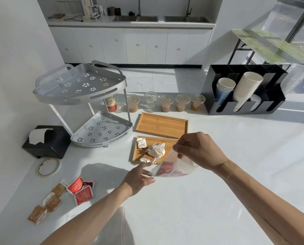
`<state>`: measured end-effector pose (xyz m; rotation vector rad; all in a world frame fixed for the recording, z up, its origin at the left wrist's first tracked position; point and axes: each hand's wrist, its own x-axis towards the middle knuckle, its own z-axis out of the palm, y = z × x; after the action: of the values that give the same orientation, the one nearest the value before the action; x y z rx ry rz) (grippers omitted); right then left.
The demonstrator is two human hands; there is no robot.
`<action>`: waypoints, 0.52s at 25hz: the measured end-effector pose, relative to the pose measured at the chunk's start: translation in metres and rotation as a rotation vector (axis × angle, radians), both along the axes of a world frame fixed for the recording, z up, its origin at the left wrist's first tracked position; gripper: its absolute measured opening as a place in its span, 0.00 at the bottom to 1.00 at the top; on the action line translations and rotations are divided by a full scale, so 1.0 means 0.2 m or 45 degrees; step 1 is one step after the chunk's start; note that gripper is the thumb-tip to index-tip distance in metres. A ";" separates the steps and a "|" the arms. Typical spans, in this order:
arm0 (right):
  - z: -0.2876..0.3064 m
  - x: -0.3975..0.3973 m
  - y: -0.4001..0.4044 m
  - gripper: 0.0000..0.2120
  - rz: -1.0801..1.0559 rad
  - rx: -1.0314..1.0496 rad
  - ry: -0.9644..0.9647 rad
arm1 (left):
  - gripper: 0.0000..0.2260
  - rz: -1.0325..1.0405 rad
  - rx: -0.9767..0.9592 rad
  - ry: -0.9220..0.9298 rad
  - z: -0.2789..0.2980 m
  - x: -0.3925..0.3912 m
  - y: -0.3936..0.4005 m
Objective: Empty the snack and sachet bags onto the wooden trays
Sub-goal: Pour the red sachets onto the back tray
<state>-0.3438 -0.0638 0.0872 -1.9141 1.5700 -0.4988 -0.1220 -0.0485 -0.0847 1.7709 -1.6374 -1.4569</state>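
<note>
Over the white tabletop (218,191), the right hand (199,151) pinches a clear bag (172,167) of red sachets beside the near wooden tray (170,144); the left hand (138,179), fingers loosely open, touches its lower corner. Printing on the packets is unreadable.

A white countertop (209,200) carries two wooden trays (161,125) at 12 o'clock, a two-tier metal corner rack (84,103) at 10, a black tissue box (46,141) and tape roll (49,167) at 9, loose sachets (62,193) at 8, a cup dispenser (245,91) at 2.
</note>
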 end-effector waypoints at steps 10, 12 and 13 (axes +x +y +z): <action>0.05 -0.09 -0.34 0.08 -0.115 0.056 -0.222 | 0.06 0.525 -0.079 0.559 0.06 -0.02 -0.16; 0.04 -0.11 -0.44 0.07 -0.159 0.072 -0.241 | 0.05 0.602 -0.117 0.635 0.11 0.03 -0.25; 0.03 -0.13 -0.50 0.07 -0.185 0.095 -0.265 | 0.04 0.624 -0.144 0.658 0.14 0.05 -0.31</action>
<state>-0.3697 -0.1646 0.0925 -1.6436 1.5746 -0.6689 -0.1116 -0.1107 -0.0571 1.4324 -0.9270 -1.3925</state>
